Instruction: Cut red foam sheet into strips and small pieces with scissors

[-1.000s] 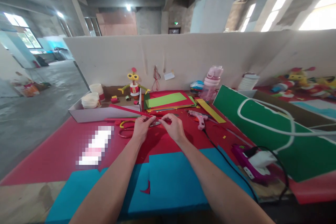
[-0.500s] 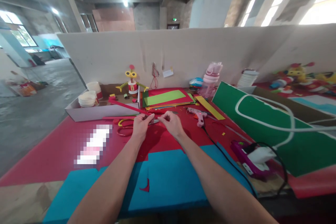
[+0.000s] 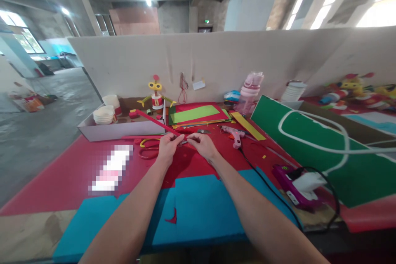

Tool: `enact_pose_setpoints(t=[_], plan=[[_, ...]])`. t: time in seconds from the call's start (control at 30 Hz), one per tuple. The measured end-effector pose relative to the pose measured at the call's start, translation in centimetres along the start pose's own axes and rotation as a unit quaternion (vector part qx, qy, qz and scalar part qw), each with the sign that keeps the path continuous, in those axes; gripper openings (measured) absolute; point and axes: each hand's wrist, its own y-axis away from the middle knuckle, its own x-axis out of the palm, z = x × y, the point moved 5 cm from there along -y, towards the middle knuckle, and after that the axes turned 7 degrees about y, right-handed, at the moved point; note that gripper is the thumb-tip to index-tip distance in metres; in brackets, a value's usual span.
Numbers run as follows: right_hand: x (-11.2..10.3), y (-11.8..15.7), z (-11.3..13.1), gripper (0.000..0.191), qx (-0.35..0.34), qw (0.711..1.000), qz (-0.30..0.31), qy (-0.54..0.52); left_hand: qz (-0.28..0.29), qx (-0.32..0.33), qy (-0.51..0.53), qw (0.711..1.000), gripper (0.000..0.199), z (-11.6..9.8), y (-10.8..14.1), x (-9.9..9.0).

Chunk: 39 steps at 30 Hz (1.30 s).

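Note:
A long red strip (image 3: 156, 121) slants from the cardboard tray down to my fingers. My left hand (image 3: 168, 147) pinches its near end. Close beside it on the right, my right hand (image 3: 202, 145) is closed, thumb and forefinger pressed together at the tip of the strip. Scissors with yellow and dark red handles (image 3: 149, 152) lie on the red table cover just left of and partly behind my left hand. A pink glue gun (image 3: 236, 135) rests to the right of my hands.
Behind stand a tray (image 3: 123, 130) with paper cups, a yellow-eyed figure (image 3: 156, 97) and stacked coloured sheets (image 3: 196, 115). At right are a green board (image 3: 309, 148), a purple power strip (image 3: 293, 185) and cables. Blue sheets (image 3: 207, 206) lie in front.
The far end of the red strip has swung slightly right and the strip slopes more steeply. Both hands keep nearly the same place, still close together.

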Motion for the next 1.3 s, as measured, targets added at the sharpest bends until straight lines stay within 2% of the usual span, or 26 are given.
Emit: enact_pose_setpoints(t=[0.13,0.2,0.33,0.43,0.57,0.83,1.0,1.17,1.3], plan=[[-0.2,0.1,0.1,0.019,0.012,1.0,-0.008,0.006,0.037,-0.012,0.023,0.999,0.024,-0.1,0.0,0.4],[-0.2,0.2,0.2,0.02,0.017,1.0,-0.008,0.002,0.028,-0.019,0.001,0.999,0.024,-0.2,0.1,0.4],[0.1,0.3,0.4,0.019,0.014,1.0,0.005,0.008,-0.008,-0.003,-0.108,0.994,0.028,-0.5,0.2,0.2],[0.1,0.3,0.3,0.019,0.004,1.0,-0.005,0.021,-0.017,0.013,-0.135,0.991,0.03,-0.6,0.1,0.1],[0.0,0.1,0.1,0.02,-0.005,0.999,-0.023,0.037,-0.046,0.026,-0.128,0.99,0.033,-0.5,-0.2,-0.6],[0.0,0.3,0.8,0.017,-0.045,0.998,-0.051,0.017,-0.051,0.019,-0.078,0.995,0.033,-0.1,-0.5,-1.0],[-0.4,0.2,0.3,0.019,-0.021,0.998,-0.056,-0.001,-0.047,0.019,-0.069,0.996,0.033,-0.3,-0.4,-0.8],[-0.3,0.1,-0.2,0.024,0.007,1.0,-0.022,0.008,-0.044,0.011,-0.057,0.997,0.033,-0.6,-0.2,-0.6],[-0.3,0.2,-0.4,0.025,0.036,0.999,-0.024,0.009,-0.044,0.004,-0.048,0.998,0.032,-0.6,-0.1,-0.5]])
